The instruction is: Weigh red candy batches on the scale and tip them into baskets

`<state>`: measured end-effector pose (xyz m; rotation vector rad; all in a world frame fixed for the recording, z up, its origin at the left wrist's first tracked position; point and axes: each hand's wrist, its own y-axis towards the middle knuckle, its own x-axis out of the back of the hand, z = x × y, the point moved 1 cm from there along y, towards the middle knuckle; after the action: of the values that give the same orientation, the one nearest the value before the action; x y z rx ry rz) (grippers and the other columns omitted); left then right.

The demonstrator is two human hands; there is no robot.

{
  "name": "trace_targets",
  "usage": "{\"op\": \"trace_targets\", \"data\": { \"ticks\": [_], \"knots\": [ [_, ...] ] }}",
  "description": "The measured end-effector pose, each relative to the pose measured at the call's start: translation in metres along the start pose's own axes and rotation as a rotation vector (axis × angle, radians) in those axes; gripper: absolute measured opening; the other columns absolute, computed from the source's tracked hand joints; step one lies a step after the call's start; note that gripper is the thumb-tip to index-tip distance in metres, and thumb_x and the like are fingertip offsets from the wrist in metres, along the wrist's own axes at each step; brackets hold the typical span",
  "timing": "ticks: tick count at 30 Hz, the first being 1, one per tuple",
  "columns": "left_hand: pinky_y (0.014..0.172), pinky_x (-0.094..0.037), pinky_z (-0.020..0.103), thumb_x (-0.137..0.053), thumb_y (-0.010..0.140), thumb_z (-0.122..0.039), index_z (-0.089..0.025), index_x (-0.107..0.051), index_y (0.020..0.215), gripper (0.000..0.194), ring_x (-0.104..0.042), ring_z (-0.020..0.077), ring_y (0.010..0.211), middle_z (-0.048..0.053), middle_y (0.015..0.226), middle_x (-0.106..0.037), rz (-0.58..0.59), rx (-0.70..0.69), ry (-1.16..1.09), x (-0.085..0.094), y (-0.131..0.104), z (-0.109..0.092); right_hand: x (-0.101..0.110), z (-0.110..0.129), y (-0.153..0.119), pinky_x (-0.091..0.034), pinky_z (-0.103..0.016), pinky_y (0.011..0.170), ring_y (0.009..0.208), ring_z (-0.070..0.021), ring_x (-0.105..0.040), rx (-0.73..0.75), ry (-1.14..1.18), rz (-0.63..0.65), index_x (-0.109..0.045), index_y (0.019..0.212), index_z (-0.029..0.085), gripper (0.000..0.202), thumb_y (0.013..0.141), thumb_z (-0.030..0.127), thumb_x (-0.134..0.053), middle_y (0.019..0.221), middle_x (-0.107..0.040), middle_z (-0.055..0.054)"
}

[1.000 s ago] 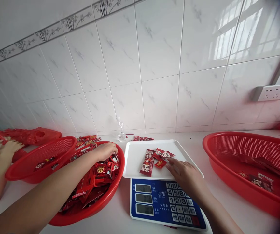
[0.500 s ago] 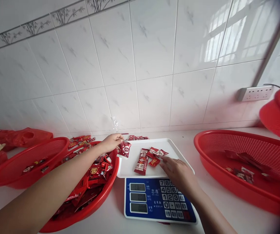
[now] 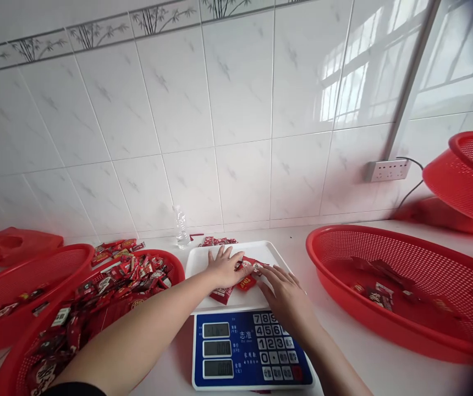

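My left hand [image 3: 225, 268] lies over the white weighing tray [image 3: 197, 258] with fingers spread, covering part of the red packets beneath. My right hand [image 3: 284, 289] comes in from the right, fingers stretched out, and its fingertips touch the pile. Between the hands, red snack packets [image 3: 257, 265] show, with a small red and gold packet [image 3: 246, 283] in front. A longer red packet [image 3: 221, 295] pokes out below my left palm. The tray belongs to a digital scale with a blue keypad panel [image 3: 242, 335].
To the left, a red basket [image 3: 170, 256] is heaped with packets, beside another red basket [image 3: 90, 256] holding a few. A large red basket [image 3: 344, 280] with some packets stands right. A clear bottle [image 3: 181, 228] is by the wall, below a power strip [image 3: 389, 170].
My left hand has moved right and down from the tray's left edge onto the packets; the packet it held is no longer distinguishable. The view has turned, and another person's hand has left it.
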<state>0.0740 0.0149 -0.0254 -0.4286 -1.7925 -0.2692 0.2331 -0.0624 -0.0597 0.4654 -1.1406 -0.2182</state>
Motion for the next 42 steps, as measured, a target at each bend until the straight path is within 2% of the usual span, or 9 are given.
{"op": "trace_targets", "data": {
  "ticks": [3, 9, 13, 17, 22, 27, 33, 39, 42],
  "knots": [
    [0.103, 0.002, 0.066, -0.023, 0.082, -0.071, -0.033, -0.036, 0.137, 0.069, -0.004, 0.0353, 0.139, 0.009, 0.15, -0.025, -0.044, -0.037, 0.032, -0.002, 0.005, -0.011, 0.003, -0.001, 0.001, -0.038, -0.047, 0.097, 0.118, -0.0251, -0.05, 0.006, 0.024, -0.022, -0.057, 0.118, 0.022, 0.033, 0.092, 0.028, -0.038, 0.124, -0.06, -0.007],
    [0.106, -0.008, 0.062, -0.035, 0.085, -0.061, -0.034, -0.052, 0.124, 0.05, -0.029, 0.0318, 0.132, 0.006, 0.132, -0.051, 0.058, -0.221, -0.014, 0.007, -0.003, -0.021, 0.004, -0.005, 0.002, -0.037, -0.045, 0.094, 0.112, -0.0232, -0.054, -0.017, 0.027, -0.016, -0.057, 0.115, 0.019, 0.035, 0.092, 0.02, -0.031, 0.118, -0.063, -0.009],
    [0.108, -0.013, 0.055, -0.062, 0.072, -0.047, -0.033, -0.046, 0.13, 0.062, -0.014, 0.0338, 0.138, 0.005, 0.148, -0.029, 0.225, -0.299, -0.014, 0.032, -0.018, -0.007, 0.004, -0.002, 0.0, -0.034, -0.047, 0.097, 0.115, -0.0246, -0.052, -0.025, 0.024, -0.015, -0.057, 0.116, 0.021, 0.035, 0.091, 0.019, -0.032, 0.118, -0.063, -0.009],
    [0.111, -0.013, 0.048, -0.056, 0.077, -0.046, -0.022, -0.022, 0.143, 0.079, -0.003, 0.0302, 0.14, 0.009, 0.154, -0.009, 0.168, -0.114, -0.108, 0.047, -0.032, 0.016, 0.008, 0.006, -0.001, -0.041, -0.04, 0.091, 0.107, -0.0237, -0.057, -0.004, 0.053, 0.031, -0.059, 0.114, 0.02, 0.032, 0.089, 0.023, -0.039, 0.116, -0.064, -0.008],
    [0.111, -0.014, 0.048, -0.032, 0.082, -0.069, -0.023, -0.022, 0.142, 0.077, -0.009, 0.0295, 0.139, 0.012, 0.151, -0.018, 0.105, -0.051, -0.172, 0.022, -0.041, 0.017, 0.015, 0.019, -0.004, -0.045, -0.032, 0.075, 0.09, -0.0215, -0.063, 0.041, 0.074, 0.105, -0.063, 0.1, 0.024, 0.025, 0.087, 0.024, -0.042, 0.095, -0.07, -0.004],
    [0.11, -0.006, 0.055, -0.024, 0.08, -0.074, -0.027, -0.024, 0.142, 0.078, 0.0, 0.0301, 0.14, 0.01, 0.154, -0.008, 0.042, -0.035, -0.1, -0.008, -0.036, 0.007, 0.015, 0.021, -0.004, -0.045, -0.029, 0.073, 0.086, -0.0195, -0.064, 0.067, 0.093, 0.121, -0.064, 0.095, 0.024, 0.028, 0.089, 0.022, -0.037, 0.09, -0.071, -0.004],
    [0.111, -0.006, 0.052, -0.034, 0.078, -0.074, -0.025, -0.026, 0.141, 0.08, -0.003, 0.0301, 0.14, 0.01, 0.153, -0.013, -0.021, -0.227, -0.028, 0.004, -0.023, 0.012, 0.016, 0.012, -0.001, -0.048, -0.03, 0.07, 0.087, -0.0201, -0.065, -0.037, 0.102, 0.019, -0.064, 0.102, 0.025, 0.03, 0.09, 0.026, -0.036, 0.098, -0.071, -0.002],
    [0.105, -0.007, 0.063, -0.025, 0.083, -0.07, -0.03, -0.027, 0.141, 0.071, -0.001, 0.0349, 0.139, 0.009, 0.153, -0.013, 0.013, -0.008, -0.075, -0.003, -0.016, -0.02, 0.017, 0.009, -0.001, -0.05, -0.031, 0.071, 0.091, -0.0196, -0.065, -0.041, 0.139, -0.1, -0.062, 0.107, 0.025, 0.033, 0.09, 0.026, -0.034, 0.105, -0.069, -0.002],
    [0.105, -0.008, 0.064, -0.029, 0.084, -0.066, -0.033, -0.04, 0.134, 0.061, 0.0, 0.0367, 0.139, 0.006, 0.153, -0.016, 0.015, -0.01, -0.053, -0.012, -0.015, -0.03, 0.017, 0.009, -0.001, -0.05, -0.031, 0.071, 0.09, -0.02, -0.065, -0.042, 0.14, -0.11, -0.063, 0.107, 0.024, 0.032, 0.09, 0.028, -0.036, 0.104, -0.07, -0.003]
  ]
}}
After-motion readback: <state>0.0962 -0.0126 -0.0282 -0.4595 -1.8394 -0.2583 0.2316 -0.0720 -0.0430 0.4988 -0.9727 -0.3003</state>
